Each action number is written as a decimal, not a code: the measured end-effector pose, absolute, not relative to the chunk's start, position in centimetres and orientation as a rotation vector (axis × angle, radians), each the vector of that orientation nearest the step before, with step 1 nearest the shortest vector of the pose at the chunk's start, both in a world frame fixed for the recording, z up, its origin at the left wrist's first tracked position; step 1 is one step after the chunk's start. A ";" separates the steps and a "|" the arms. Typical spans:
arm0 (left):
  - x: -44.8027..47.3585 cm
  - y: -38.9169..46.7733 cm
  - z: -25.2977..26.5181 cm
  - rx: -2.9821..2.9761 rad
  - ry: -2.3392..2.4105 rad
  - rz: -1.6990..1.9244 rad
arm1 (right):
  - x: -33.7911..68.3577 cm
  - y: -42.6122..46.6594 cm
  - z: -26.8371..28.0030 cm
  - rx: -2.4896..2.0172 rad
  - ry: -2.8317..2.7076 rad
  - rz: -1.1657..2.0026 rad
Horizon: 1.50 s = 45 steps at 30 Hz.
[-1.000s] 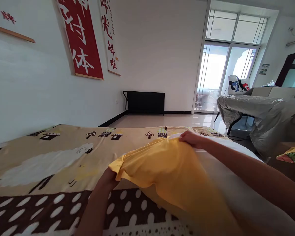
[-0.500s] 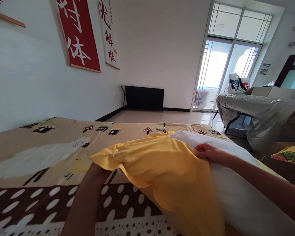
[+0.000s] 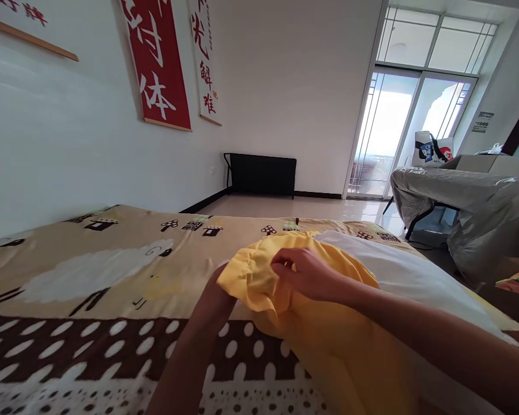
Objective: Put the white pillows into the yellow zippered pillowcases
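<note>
A yellow pillowcase (image 3: 328, 323) lies bunched over part of a white pillow (image 3: 398, 271) on the bed. My left hand (image 3: 221, 278) reaches in behind the pillowcase's left edge, where the cloth drapes over it and hides the fingers. Above the gathered cloth, my right hand (image 3: 301, 270) is closed, its thumb and fingers curled together on a fold of the yellow fabric. The pillow sticks out to the right, beyond my right forearm.
A patterned bedspread (image 3: 112, 271) with a sheep and dots covers the bed. Farther off stand a black folded frame (image 3: 263, 174) by the wall and a plastic-covered table (image 3: 454, 187) at the right, bearing a printed bag (image 3: 432, 148). Scrolls (image 3: 166, 75) hang on the left wall.
My right hand has moved left from the pillow's side across to the bunched cloth. My left hand has come right, and the stretched pillowcase is now gathered between the hands. The view shifted slightly left.
</note>
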State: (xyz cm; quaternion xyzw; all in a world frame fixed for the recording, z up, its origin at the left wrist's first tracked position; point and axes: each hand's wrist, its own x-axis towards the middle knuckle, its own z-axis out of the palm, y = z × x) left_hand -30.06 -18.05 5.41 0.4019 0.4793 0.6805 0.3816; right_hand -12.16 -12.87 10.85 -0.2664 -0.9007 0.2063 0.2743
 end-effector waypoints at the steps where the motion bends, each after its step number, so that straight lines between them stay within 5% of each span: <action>1: -29.6 -18.0 5.4 1.021 1.184 1.728 | -13.5 -13.3 10.5 -0.725 -2.427 0.599; 14: -28.8 -17.5 4.9 0.946 1.033 1.727 | -14.8 -10.4 8.0 -0.508 -2.293 1.125; 20: -29.1 -17.3 4.7 0.908 1.015 1.710 | -14.1 -11.1 9.2 -0.704 -2.338 0.802; 26: -28.3 -17.4 4.3 0.898 1.034 1.768 | -14.9 -12.1 9.5 -0.760 -2.254 0.869; 33: -27.2 -17.0 4.3 0.847 0.910 1.810 | -15.0 -10.5 8.8 -0.713 -2.054 1.316; 45: -26.6 -17.4 3.9 1.381 1.357 2.097 | -14.9 -9.5 8.3 -0.593 -2.041 1.515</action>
